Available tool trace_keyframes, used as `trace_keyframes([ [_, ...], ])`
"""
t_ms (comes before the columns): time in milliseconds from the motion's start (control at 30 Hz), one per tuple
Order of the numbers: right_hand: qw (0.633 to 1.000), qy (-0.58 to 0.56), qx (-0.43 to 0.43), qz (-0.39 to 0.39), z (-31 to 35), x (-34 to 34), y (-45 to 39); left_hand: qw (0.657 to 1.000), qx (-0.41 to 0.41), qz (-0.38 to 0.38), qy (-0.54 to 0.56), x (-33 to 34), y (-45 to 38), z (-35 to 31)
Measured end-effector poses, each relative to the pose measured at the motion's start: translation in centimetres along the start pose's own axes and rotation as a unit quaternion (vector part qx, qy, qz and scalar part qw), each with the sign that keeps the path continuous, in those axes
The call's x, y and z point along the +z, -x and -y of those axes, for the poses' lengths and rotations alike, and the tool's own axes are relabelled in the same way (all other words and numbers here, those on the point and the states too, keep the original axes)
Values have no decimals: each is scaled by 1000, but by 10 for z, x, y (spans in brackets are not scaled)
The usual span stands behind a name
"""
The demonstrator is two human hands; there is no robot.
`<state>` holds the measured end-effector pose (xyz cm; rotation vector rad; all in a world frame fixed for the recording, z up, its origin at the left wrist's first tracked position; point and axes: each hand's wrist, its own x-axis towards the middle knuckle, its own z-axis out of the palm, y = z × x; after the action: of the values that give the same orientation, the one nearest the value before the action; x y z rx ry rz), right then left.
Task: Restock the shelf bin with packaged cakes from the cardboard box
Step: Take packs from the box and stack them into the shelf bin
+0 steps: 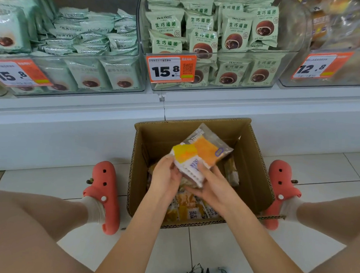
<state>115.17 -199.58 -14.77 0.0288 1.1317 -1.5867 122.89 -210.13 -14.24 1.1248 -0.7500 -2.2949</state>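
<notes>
An open cardboard box (254, 164) stands on the floor between my feet, against the shelf base. Several yellow and orange packaged cakes (189, 212) lie in its bottom. Above the box I hold a small stack of cake packages (203, 151) with orange and yellow panels and clear wrapping. My left hand (166, 176) grips the stack's left edge. My right hand (213, 186) holds it from the right and underneath, thumb on top. A clear shelf bin (330, 66) at the upper right, tagged 12.8, holds blurred orange-toned packs.
Two clear bins (230, 54) on the shelf hold several green packaged buns, with orange 15.8 price tags (170, 68). The white shelf base (72, 129) runs behind the box. My red clogs (105, 195) sit on the tiled floor on both sides of the box.
</notes>
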Motion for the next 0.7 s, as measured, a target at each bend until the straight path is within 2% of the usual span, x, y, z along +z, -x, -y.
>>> trace_keyframes([
  [100, 999, 19, -26, -26, 18, -6, 0, 996, -59, 60, 36, -8, 4, -9],
  [167, 988, 152, -5, 16, 36, -15, 11, 992, -88, 85, 9, -19, 0, -21],
  [267, 923, 378, 7, 72, 56, -17, 22, 981, -109, 132, -91, -17, 1, -25],
  [333, 906, 420, -41, 44, 59, -16, 19, 987, -79, 124, -70, -9, 3, -16],
  [367, 912, 404, -71, 4, 57, -14, 18, 993, -64, 97, -30, -6, 3, -11],
  [433, 950, 293, -87, -68, 50, -12, 14, 994, -48, 76, 66, -3, 3, -6],
  [500, 983, 155, -74, -71, 46, -5, 13, 989, -29, 91, 109, 1, 4, -9],
  [533, 987, 117, -85, -66, 49, 2, 15, 989, -13, 108, 101, 5, 7, -15],
  [633, 974, 117, -179, -69, 87, 27, 23, 985, 74, 157, 11, 23, 15, -51],
  [700, 954, 140, -255, -69, 135, 47, 34, 979, 146, 124, -70, 41, 24, -92],
])
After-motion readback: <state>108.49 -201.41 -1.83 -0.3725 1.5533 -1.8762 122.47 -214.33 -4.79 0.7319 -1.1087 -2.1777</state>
